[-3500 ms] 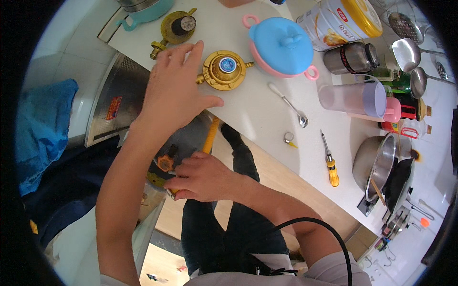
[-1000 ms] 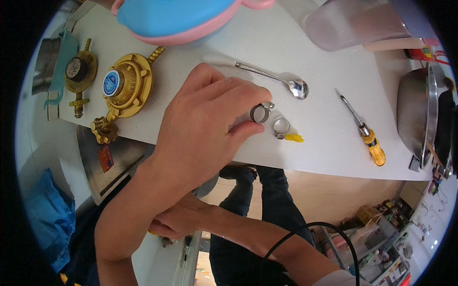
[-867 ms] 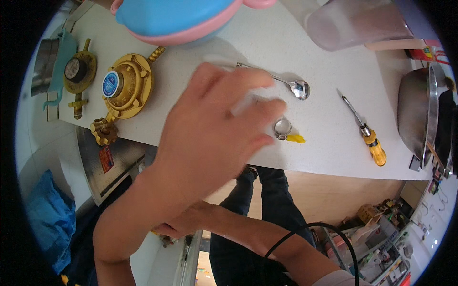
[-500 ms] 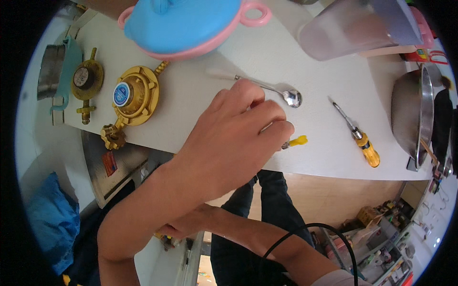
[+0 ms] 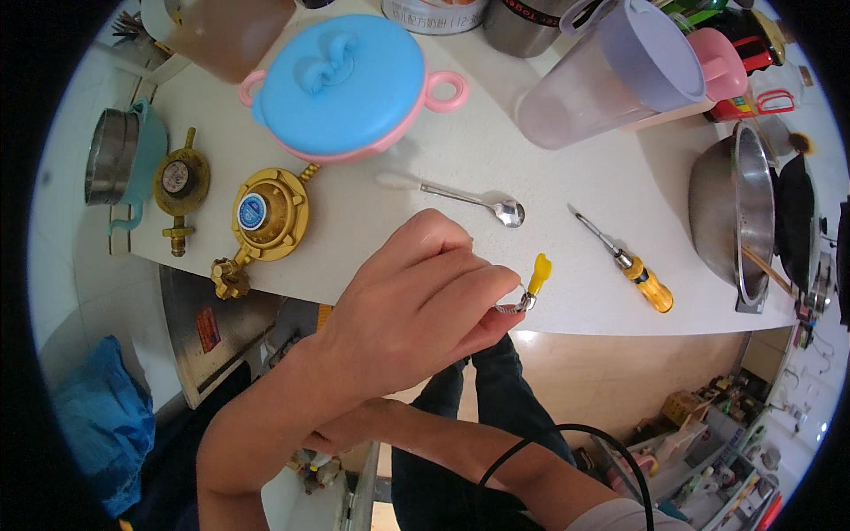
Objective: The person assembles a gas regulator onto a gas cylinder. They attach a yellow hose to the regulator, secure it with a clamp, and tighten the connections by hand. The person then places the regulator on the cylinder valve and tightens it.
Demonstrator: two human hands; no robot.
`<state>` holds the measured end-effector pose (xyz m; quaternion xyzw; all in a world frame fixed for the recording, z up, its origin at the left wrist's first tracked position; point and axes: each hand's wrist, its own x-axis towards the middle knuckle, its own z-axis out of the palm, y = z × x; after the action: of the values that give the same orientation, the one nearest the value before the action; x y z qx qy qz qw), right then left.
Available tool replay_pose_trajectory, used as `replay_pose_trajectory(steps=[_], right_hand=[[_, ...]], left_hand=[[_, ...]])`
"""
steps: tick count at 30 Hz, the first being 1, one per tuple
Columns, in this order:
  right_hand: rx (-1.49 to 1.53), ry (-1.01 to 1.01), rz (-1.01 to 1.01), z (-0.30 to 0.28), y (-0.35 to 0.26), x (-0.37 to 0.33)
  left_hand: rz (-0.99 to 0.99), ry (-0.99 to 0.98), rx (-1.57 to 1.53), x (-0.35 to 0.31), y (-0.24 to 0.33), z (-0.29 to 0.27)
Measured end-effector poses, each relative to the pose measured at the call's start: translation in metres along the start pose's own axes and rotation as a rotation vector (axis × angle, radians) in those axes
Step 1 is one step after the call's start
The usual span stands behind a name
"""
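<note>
Although it looks small beside the left hand (image 5: 421, 296), the ring clamp (image 5: 508, 309) with its yellow wing key (image 5: 539, 273) is easy to see: it is pinched between the thumb and the forefinger, at about three o'clock from the knuckles, close to the near edge of the white bench (image 5: 584, 305). At seven o'clock, the right hand (image 5: 341, 429) is partly covered by the left forearm (image 5: 266, 425), so I cannot tell whether it grasps something. I judge the clamp to be very light, its metal band thin and springy, giving a little when it is squeezed. It does not seem fragile; the smooth metal, however, may turn or slip between the fingertips. A good place to hold would be the small screw housing (image 5: 529, 302), where band and key meet, or the two sides of the ring. The key, which points to about one o'clock, appears to be plastic and offers a wider grip, yet hard sideways pressure could perhaps bend it. At one o'clock from the same hand lies a spoon (image 5: 508, 212); at three o'clock, well apart, a screwdriver (image 5: 630, 265).
</note>
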<state>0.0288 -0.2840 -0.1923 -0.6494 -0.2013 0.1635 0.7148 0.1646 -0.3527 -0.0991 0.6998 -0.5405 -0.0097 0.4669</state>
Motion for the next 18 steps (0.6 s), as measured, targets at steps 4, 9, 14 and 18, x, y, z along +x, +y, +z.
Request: replay_pose_trajectory(steps=[4, 9, 14, 18], right_hand=[[-0.034, 0.082, -0.048, 0.004, -0.001, 0.000], [-0.030, 0.113, -0.105, 0.006, -0.003, 0.003], [-0.016, 0.072, -0.083, 0.013, 0.000, 0.005], [-0.051, 0.131, -0.129, 0.013, 0.000, 0.003]], left_hand=[[0.012, 0.025, -0.005, -0.003, 0.001, -0.003], [-0.002, 0.031, 0.002, -0.006, 0.002, -0.007], [-0.035, -0.015, 0.105, -0.018, 0.002, -0.022], [-0.229, -0.154, 0.267, -0.055, 0.016, -0.065]])
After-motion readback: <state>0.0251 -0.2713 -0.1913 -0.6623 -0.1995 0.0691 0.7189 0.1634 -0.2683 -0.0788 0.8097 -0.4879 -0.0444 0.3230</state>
